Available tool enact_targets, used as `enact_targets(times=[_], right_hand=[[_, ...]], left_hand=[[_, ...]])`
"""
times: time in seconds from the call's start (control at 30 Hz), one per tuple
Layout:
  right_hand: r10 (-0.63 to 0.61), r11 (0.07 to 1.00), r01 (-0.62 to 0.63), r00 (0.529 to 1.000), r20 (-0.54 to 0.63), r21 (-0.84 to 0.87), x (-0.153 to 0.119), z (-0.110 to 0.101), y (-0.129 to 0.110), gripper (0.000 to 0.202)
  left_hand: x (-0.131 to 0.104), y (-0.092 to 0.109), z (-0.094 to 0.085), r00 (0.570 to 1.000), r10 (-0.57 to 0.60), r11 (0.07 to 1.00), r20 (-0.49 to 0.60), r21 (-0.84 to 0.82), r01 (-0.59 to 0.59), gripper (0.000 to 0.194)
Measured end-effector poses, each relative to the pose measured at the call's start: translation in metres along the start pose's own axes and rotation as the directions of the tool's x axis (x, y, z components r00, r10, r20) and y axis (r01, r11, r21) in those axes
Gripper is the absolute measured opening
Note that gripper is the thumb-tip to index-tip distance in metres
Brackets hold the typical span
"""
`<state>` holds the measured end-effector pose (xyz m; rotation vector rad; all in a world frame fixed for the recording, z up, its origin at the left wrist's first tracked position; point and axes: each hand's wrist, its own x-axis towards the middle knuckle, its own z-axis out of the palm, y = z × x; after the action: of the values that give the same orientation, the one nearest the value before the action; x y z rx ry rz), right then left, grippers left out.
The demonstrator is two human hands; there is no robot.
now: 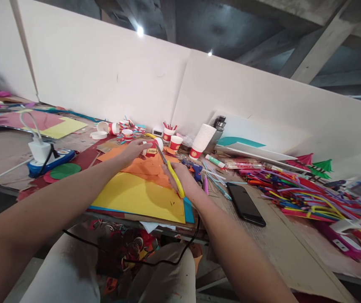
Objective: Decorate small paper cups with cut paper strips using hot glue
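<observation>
My left hand (135,150) is closed around a red and white paper cup (151,150), tipped on its side above the table. In my right hand (179,176) is a pair of scissors with yellow handles (176,180). Their blades point up and left and meet the cup near its white end; whether they cut into it I cannot tell. Below both hands lie orange paper (147,167) and a yellow sheet (133,198), with a blue sheet (188,210) showing beneath. My fingers partly cover the cup.
A tall stack of paper cups (203,141) stands behind my right hand, near a blue glue gun (196,171). On the right are a black phone (246,204) and many coloured pipe cleaners (306,193). A blue power strip (52,162) sits left. A black cable (155,264) crosses my lap.
</observation>
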<state>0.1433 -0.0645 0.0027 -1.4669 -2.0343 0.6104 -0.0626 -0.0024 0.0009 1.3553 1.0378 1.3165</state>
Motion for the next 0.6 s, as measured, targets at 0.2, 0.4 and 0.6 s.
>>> enact_targets(times=[0.2,0.4,0.6], right_hand=[[-0.002,0.997,-0.001,0.999,-0.041,-0.077,0.003,-0.008,0.002,0.041],[-0.086,0.996,0.084,0.989,-0.121,-0.026,-0.002,-0.014,-0.004,0.036],[-0.119,0.973,0.177,0.933,-0.339,0.147,0.000,-0.013,-0.006,0.037]], left_hand=[[0.009,-0.005,-0.010,1.000,-0.007,0.998,-0.007,0.070,0.007,0.042],[0.005,0.005,-0.008,0.993,-0.096,0.971,0.069,-0.212,0.109,0.031],[-0.006,0.012,0.001,0.946,-0.104,0.947,0.309,-0.261,0.189,0.026]])
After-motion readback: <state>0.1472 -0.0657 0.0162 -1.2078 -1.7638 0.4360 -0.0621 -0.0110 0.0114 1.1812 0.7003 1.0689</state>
